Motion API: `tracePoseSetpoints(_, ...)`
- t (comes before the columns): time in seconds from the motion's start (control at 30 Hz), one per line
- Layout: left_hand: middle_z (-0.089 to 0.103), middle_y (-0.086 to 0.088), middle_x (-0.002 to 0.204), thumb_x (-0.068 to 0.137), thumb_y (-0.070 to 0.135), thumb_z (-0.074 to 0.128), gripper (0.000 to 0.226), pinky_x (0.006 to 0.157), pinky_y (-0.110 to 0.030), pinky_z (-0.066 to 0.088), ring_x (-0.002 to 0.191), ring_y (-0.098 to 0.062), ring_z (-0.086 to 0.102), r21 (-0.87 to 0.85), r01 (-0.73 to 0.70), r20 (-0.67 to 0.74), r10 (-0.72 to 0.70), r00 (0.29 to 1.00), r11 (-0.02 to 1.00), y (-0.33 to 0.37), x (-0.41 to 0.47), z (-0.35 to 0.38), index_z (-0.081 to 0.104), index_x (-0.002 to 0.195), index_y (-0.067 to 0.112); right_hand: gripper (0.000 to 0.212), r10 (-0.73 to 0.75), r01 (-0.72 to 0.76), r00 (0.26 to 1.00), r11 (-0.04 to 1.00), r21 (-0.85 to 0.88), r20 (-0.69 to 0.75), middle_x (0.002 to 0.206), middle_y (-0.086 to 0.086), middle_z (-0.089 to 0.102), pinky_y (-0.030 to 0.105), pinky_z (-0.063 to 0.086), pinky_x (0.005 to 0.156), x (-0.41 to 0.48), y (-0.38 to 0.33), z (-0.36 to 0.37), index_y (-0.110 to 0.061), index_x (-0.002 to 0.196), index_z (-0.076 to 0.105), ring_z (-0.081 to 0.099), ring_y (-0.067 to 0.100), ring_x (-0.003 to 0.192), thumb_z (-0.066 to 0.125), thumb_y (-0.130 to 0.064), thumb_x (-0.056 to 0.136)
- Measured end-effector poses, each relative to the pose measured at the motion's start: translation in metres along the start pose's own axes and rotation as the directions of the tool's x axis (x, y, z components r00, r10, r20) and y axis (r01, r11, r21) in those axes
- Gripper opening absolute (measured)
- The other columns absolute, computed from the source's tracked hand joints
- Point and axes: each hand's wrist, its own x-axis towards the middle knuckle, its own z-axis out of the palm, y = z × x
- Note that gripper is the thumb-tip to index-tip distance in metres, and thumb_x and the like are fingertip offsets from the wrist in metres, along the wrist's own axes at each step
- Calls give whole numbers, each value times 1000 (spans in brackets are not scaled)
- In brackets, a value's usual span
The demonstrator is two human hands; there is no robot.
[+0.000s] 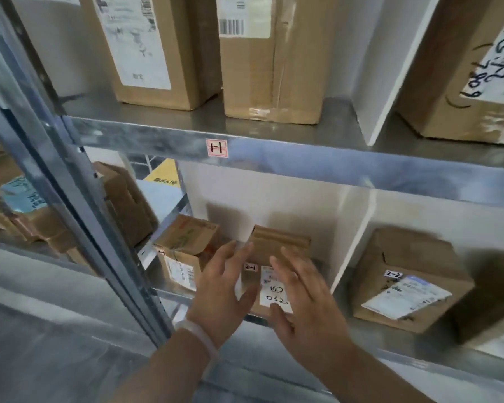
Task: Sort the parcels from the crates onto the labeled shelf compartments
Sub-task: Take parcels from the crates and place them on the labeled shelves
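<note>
A small cardboard parcel (pixel 277 245) with a white handwritten label stands at the front of the lower left shelf compartment. My left hand (pixel 221 289) is at the parcel's left side with straight, spread fingers. My right hand (pixel 306 298) is at its front right, fingers straight, partly covering the label. Whether either palm touches the box is unclear. A pink tag reading 1-1 (pixel 216 148) is stuck on the edge of the metal shelf (pixel 361 167) above.
Another small parcel (pixel 184 251) sits left of it, and a box tagged 2-2 (pixel 405 280) lies in the compartment to the right, past a white divider (pixel 352 242). Tall boxes (pixel 271 59) stand on the upper shelf. A metal upright (pixel 79 216) runs down at left.
</note>
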Motion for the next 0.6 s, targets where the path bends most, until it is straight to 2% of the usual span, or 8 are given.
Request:
tracePoseSetpoints(0.1,47,-11,142,85,41,60,63,102,-52,45,130,-28,46,-20,-64,71,65,995,998,-9,11,-3,49,142,19,69,212,-216,974,975,-50,-83,157,3,23,41,28,115,-6,-16,11,-20,150,29,24,24,145,51,-29,85)
tracePoseSetpoints(0.17,46,-11,144,88,47,56,62,104,-56,43,134,-29,43,-57,-76,98,82,992,995,-17,17,-3,47,143,22,76,356,-361,930,932,-43,-92,160,1,14,40,25,115,-9,-24,22,-26,153,16,17,22,146,55,-26,87)
tracePoseSetpoints(0.23,40,-9,149,91,45,60,61,108,-55,40,140,-26,36,-150,-38,160,62,985,988,-23,20,-3,41,146,31,85,498,-499,864,866,-2,-76,161,-3,8,32,16,118,-8,-30,32,-32,152,2,5,14,147,58,-21,88)
tracePoseSetpoints(0.3,37,-4,152,91,36,66,62,110,-53,38,143,-21,32,-228,-30,241,86,967,973,-31,21,-1,38,146,40,87,614,-614,784,789,37,-92,160,-8,6,24,13,115,-5,-32,39,-36,152,-2,5,12,146,57,-20,90)
tracePoseSetpoints(0.37,38,-1,149,90,25,69,65,109,-49,40,141,-18,36,-305,-34,274,122,954,952,-33,21,2,38,145,41,87,681,-675,729,732,89,-69,155,-10,14,29,27,110,-3,-33,41,-44,150,-1,21,16,142,57,-20,90)
tracePoseSetpoints(0.43,38,3,148,90,18,70,64,106,-47,45,137,-18,42,-376,-9,295,129,947,926,-36,25,4,43,145,35,90,704,-695,707,710,114,-71,140,-8,29,29,38,102,0,-35,45,-56,144,-1,39,14,126,60,-19,89)
tracePoseSetpoints(0.5,35,4,150,90,16,70,62,102,-44,50,135,-17,45,-392,15,303,114,946,920,-39,32,6,45,145,32,96,711,-698,698,702,137,-88,125,-13,30,25,38,97,4,-36,50,-68,134,-5,39,5,112,62,-17,88)
tracePoseSetpoints(0.6,36,-3,149,89,10,71,63,104,-39,49,133,-13,44,-401,-8,305,142,942,916,-38,41,12,46,145,25,97,757,-731,644,651,207,-109,129,-12,32,24,35,100,11,-29,56,-66,137,1,38,5,115,64,-13,85)
